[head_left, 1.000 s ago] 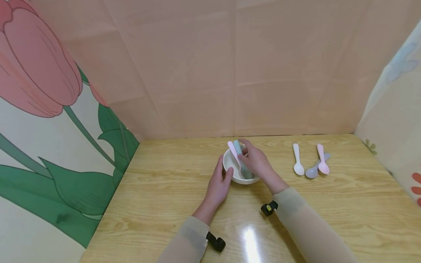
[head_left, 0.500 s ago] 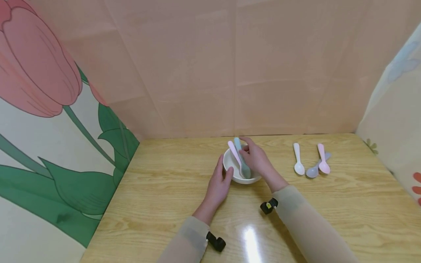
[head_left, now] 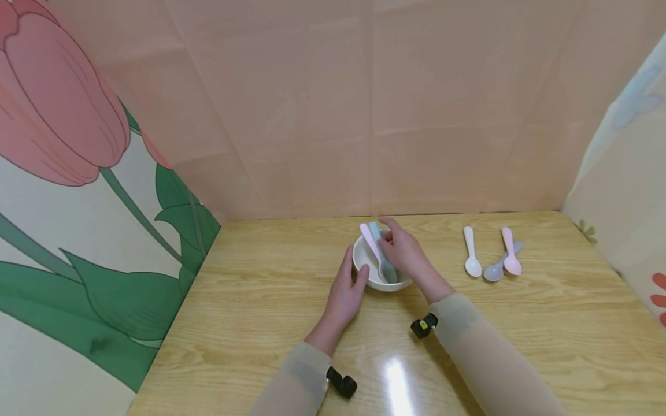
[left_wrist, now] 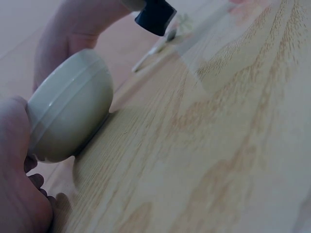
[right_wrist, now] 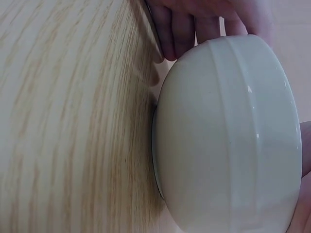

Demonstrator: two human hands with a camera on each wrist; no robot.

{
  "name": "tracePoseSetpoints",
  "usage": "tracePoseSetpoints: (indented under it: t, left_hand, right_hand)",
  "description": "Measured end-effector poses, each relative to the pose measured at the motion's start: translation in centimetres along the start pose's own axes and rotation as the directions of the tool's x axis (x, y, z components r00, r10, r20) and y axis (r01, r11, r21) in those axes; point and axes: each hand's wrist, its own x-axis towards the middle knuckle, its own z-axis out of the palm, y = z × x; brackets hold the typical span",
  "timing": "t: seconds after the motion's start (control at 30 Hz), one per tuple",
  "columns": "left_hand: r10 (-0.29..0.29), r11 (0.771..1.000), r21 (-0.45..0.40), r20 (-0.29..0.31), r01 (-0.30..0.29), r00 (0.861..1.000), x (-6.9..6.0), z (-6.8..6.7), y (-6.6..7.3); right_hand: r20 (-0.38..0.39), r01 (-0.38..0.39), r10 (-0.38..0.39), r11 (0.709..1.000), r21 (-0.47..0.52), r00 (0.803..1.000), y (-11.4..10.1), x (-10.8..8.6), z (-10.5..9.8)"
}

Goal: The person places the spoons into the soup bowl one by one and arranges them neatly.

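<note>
A white bowl (head_left: 364, 269) stands on the table in the head view, with a pink-handled spoon (head_left: 367, 234) and a blue-green spoon (head_left: 374, 229) leaning in it. My left hand (head_left: 347, 289) grips the bowl's left side, thumb at the rim and fingers along the outer wall. Over the right side of the bowl, my right hand (head_left: 407, 251) holds the blue-green spoon by its handle; its exact finger contact is partly hidden. Both wrist views show the bowl's outer wall and base on the wood, but not the spoons inside.
To the right on the wooden table (head_left: 250, 289) lie a white spoon (head_left: 470, 254), a grey spoon (head_left: 494, 272) and a pink spoon (head_left: 510, 254), which crosses over the grey one. A pink cloth backdrop (head_left: 312, 115) rises behind the table.
The blue-green spoon and my right hand shifted slightly up and right, then back down and left. My left hand and the bowl stayed in place.
</note>
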Motion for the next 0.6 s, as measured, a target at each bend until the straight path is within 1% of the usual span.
tracePoseSetpoints:
  t: [0.3, 0.4, 0.6]
  left_hand:
    - [0.004, 1.0, 0.005, 0.003, -0.004, 1.0, 0.0, 0.1, 0.0]
    - [0.008, 1.0, 0.004, 0.005, -0.008, 1.0, 0.0, 0.1, 0.0]
    - [0.005, 1.0, -0.008, -0.001, -0.005, 1.0, 0.1, 0.2, 0.0]
  right_hand:
    - [-0.009, -0.007, 0.007, 1.0, -0.002, 1.0, -0.1, -0.4, -0.2]
    - [-0.029, -0.009, 0.01, 1.0, 0.015, 1.0, -0.2, -0.6, -0.4]
    - [-0.091, 0.025, -0.022, 0.999, 0.033, 0.996, -0.2, -1.3, -1.2]
